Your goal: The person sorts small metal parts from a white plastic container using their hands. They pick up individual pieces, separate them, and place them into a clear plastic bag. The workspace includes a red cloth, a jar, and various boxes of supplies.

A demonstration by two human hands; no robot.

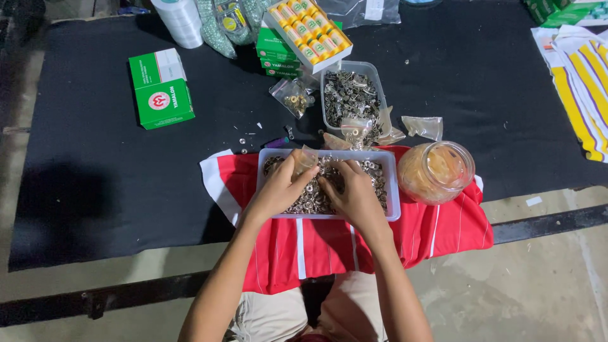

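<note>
Both hands are down in the tray of small metal rings, which sits on a red cloth at the near edge of the bench. The left hand pinches a small clear bag over the tray; the right hand rests, fingers curled, on the rings. I'd judge the sorting only partly done: the tray looks full, and another tub of metal parts waits behind it.
</note>
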